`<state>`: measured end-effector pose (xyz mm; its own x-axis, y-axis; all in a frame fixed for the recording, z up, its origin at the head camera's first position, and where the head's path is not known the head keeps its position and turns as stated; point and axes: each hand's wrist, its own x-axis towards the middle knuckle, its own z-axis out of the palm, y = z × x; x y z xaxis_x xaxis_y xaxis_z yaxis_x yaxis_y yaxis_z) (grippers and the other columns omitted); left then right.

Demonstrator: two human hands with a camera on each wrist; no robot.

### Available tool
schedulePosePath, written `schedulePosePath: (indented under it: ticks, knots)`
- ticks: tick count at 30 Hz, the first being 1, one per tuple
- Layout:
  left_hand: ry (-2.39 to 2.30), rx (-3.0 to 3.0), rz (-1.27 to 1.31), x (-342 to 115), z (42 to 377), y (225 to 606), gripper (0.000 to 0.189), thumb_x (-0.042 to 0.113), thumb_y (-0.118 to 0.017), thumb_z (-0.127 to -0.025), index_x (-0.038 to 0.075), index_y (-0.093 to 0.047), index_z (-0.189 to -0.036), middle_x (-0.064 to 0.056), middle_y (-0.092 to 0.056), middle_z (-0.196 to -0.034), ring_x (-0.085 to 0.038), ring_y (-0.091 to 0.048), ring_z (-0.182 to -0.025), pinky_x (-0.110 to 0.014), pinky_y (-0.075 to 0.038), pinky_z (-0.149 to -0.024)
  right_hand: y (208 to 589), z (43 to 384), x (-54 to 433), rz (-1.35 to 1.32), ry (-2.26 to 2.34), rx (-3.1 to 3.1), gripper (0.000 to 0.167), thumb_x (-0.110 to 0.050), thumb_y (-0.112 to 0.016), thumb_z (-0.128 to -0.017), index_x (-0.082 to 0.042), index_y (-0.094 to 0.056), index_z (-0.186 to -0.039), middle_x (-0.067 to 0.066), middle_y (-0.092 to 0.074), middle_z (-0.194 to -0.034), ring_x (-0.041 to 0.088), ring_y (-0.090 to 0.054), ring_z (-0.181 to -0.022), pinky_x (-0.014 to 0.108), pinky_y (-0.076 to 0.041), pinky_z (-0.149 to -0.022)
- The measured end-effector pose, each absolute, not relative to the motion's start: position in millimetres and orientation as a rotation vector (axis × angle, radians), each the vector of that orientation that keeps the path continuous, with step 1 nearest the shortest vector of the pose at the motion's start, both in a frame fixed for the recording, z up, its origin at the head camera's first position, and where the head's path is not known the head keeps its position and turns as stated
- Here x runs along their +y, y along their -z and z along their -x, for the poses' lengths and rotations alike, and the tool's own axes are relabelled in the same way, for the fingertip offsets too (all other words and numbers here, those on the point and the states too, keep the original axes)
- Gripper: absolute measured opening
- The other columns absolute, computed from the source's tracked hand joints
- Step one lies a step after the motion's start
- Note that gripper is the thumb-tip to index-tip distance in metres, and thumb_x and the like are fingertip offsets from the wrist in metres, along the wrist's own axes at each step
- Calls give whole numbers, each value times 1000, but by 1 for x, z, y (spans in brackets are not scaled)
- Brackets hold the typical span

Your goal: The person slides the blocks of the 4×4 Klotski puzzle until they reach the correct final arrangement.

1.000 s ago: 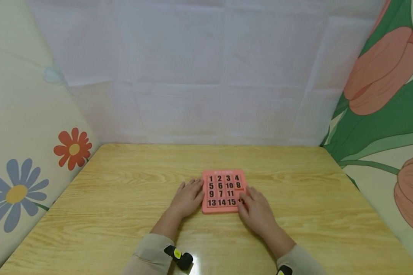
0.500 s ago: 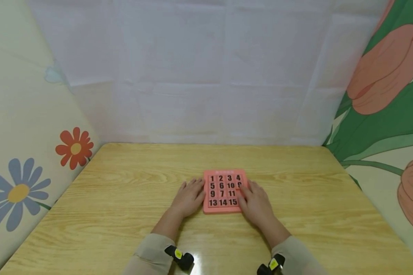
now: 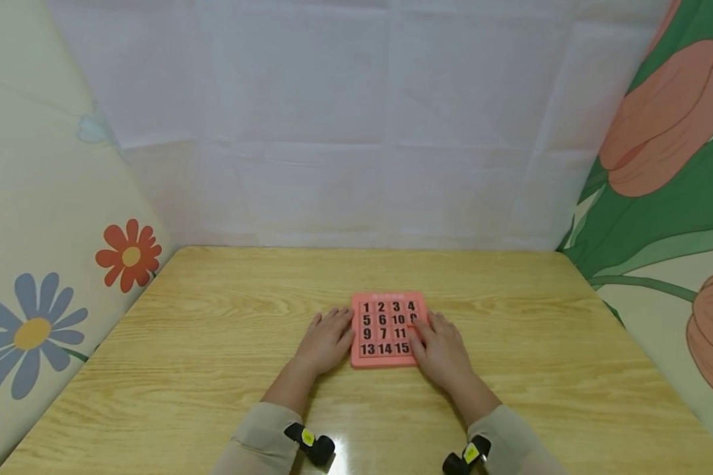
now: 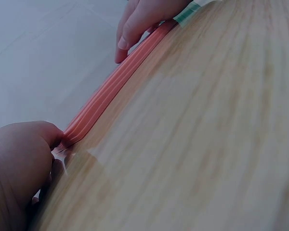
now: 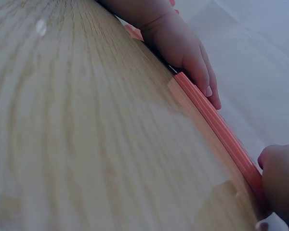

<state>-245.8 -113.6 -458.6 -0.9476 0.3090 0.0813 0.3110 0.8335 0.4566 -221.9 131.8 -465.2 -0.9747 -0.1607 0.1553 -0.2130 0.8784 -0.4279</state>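
A pink number sliding puzzle [image 3: 387, 363] lies flat on the table, its black-numbered tiles facing up. My left hand [image 3: 325, 343] rests along its left side, fingers extended; the left wrist view has the left thumb [image 4: 49, 132] against the puzzle's near corner. From the right, my right hand [image 3: 442, 353] reaches over the frame, with fingertips on the right-hand column. The 8 tile [image 3: 412, 316] is partly covered by a fingertip, and the lower right of the grid is hidden under this hand. Both wrist views show the puzzle's ridged pink edge [image 5: 224, 132] low on the wood.
The wood-grain table [image 3: 184, 330] extends around the puzzle on all sides. A white cloth [image 3: 356, 132] hangs behind it, with flower-painted walls [image 3: 30, 198] on either side. Black cameras [image 3: 317, 448] are strapped at both sleeves.
My right hand's fingertips have moved up the right column, from beside the 12 tile to the 8 tile, and now cover the 12. The left hand keeps its place.
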Motion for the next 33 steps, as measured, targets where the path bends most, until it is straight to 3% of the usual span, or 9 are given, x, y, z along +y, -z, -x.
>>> schedulePosePath:
  ticks: [22,33]
  knots:
    - [732,-3015,503,-115,248,461,53,32,-41,-104,8,-38,-151,-12,-38,-156,-32,-28,-149,-54,-11,-124,464,215,133,-292,-683,-2953,47,-37,-45,-102,-9,-56,-138,19,-39,-154,38,-29,-147,54,-19,-123]
    - [768,-2971,532,-113,243,457,53,32,-39,-104,3,-42,-148,-18,-42,-153,-37,-31,-146,-57,-14,-123,463,209,134,-288,-692,-2945,44,-37,-48,-101,-9,-61,-133,18,-42,-152,37,-31,-146,53,-20,-123]
